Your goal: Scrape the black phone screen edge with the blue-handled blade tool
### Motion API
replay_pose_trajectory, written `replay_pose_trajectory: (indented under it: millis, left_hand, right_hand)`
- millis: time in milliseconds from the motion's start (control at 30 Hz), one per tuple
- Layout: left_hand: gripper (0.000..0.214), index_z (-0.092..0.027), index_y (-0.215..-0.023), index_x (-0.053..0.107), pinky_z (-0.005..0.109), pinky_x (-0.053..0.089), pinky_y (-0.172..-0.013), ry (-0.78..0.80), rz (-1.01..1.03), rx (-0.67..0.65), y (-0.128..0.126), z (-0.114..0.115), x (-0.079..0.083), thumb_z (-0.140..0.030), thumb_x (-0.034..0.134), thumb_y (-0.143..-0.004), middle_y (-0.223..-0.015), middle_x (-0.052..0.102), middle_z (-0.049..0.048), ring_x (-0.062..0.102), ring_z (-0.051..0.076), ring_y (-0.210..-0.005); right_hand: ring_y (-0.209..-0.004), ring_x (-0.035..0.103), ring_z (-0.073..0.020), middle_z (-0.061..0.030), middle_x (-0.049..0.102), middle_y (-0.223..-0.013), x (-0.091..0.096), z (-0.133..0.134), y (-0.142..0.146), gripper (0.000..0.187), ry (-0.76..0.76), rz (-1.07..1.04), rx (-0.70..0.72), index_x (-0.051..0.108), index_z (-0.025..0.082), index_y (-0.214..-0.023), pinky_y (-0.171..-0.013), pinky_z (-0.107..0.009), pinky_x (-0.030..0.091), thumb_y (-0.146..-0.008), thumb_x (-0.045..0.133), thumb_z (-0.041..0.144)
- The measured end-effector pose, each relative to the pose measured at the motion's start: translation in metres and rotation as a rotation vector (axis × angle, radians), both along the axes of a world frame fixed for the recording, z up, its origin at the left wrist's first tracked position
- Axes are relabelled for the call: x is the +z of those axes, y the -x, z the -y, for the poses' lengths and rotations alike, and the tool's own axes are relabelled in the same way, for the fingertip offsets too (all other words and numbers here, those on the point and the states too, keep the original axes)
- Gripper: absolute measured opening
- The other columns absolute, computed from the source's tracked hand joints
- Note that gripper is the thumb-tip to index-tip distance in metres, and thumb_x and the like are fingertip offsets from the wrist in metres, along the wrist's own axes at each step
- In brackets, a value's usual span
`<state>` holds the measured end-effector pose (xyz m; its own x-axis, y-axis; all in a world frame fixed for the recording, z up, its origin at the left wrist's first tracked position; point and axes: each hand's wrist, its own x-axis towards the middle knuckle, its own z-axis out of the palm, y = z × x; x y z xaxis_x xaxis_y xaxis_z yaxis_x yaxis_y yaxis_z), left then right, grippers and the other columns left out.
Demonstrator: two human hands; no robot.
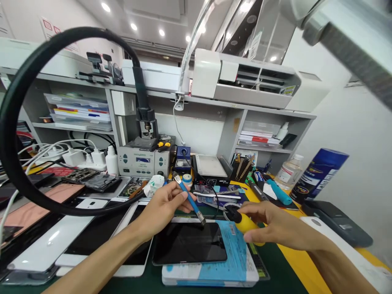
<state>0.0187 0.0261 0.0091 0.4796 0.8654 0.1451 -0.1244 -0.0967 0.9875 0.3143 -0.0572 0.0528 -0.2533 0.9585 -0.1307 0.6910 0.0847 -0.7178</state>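
In the head view, the left hand (163, 204) pinches a blue-handled tool (191, 201) between thumb and fingers, its metal tip over the far edge of a black tablet (186, 246); contact cannot be told. The right hand (271, 222) curls around a yellow-and-black tool (245, 223) (its exact kind is unclear). The tablet lies screen up on a blue-and-white box (240, 257), glass apparently in place; work seems under way, though how much is left cannot be judged. Lettering on the box, grey bench unit (130, 168) and blue spray can (320, 173) is too small or blurred to read.
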Motion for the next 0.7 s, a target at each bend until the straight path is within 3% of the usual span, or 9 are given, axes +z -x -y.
replay_pose_trajectory:
  millis: [100, 267, 533, 700]
  left_hand:
    - [0.023, -0.017, -0.103, 0.061, 0.033, 0.06, -0.08, 0.022, -0.019, 0.001, 0.002, -0.001, -0.003, -0.038, 0.065, -0.095, -0.086, 0.073, 0.0025, 0.072, 0.017, -0.079]
    - [0.021, -0.016, -0.097, 0.06, 0.034, 0.059, -0.079, 0.049, -0.068, -0.006, -0.003, -0.004, -0.009, -0.037, 0.063, -0.095, -0.092, 0.074, 0.0063, 0.073, 0.019, -0.08]
    - [0.022, -0.017, -0.095, 0.06, 0.035, 0.058, -0.078, 0.04, -0.101, 0.005, -0.006, -0.007, -0.01, -0.039, 0.062, -0.094, -0.094, 0.076, 0.008, 0.072, 0.019, -0.079]
    - [0.022, -0.017, -0.095, 0.059, 0.036, 0.059, -0.079, 0.039, -0.104, 0.003, -0.007, -0.009, -0.012, -0.039, 0.062, -0.094, -0.098, 0.076, 0.0086, 0.073, 0.02, -0.08]
  right_hand:
    - [-0.08, 0.054, -0.0187, 0.0002, 0.062, -0.093, 0.006, -0.003, 0.006, 0.031, 0.071, 0.108, 0.036, 0.078, 0.025, -0.101, -0.067, -0.026, 0.042, -0.082, 0.081, 0.049]
    - [-0.1, 0.064, -0.0269, -0.0024, 0.068, -0.122, 0.01, -0.004, 0.007, 0.041, 0.09, 0.408, 0.008, 0.075, 0.033, -0.118, -0.076, -0.029, 0.048, -0.081, 0.077, 0.052]
    - [-0.084, 0.066, -0.0236, 0.0004, 0.072, -0.104, 0.029, -0.019, 0.027, 0.027, 0.06, 0.557, 0.136, 0.077, 0.031, -0.106, -0.063, -0.029, 0.044, -0.082, 0.077, 0.043]
    - [-0.075, 0.063, -0.0212, 0.0009, 0.072, -0.093, 0.033, -0.026, 0.037, 0.014, 0.032, 0.601, 0.165, 0.075, 0.027, -0.088, -0.057, -0.028, 0.038, -0.08, 0.077, 0.038]
